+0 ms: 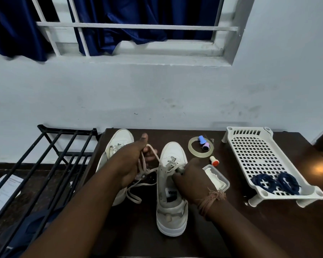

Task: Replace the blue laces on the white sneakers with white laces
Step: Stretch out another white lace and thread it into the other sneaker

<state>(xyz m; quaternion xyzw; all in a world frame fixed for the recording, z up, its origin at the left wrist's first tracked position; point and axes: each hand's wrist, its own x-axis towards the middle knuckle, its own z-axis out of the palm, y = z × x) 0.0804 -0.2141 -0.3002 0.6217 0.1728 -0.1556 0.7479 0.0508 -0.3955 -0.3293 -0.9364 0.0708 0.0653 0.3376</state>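
Two white sneakers stand on the dark table, toes pointing to the wall. The left sneaker [119, 140] is partly hidden behind my left forearm. My left hand [132, 161] grips a loop of white lace [153, 151] raised between the shoes; its loose end trails down onto the table. My right hand [189, 177] pinches the lace at the upper eyelets of the right sneaker [171, 185], which carries white lace in its lower eyelets. Two coiled blue laces [276, 183] lie in the white perforated basket [259, 151] at the right.
A tape roll [191, 148], a small blue and lilac item [203, 143], a red-capped tube [213, 161] and a shallow clear tray [220, 176] sit between sneakers and basket. A black metal rack [50, 157] stands left of the table. The wall is close behind.
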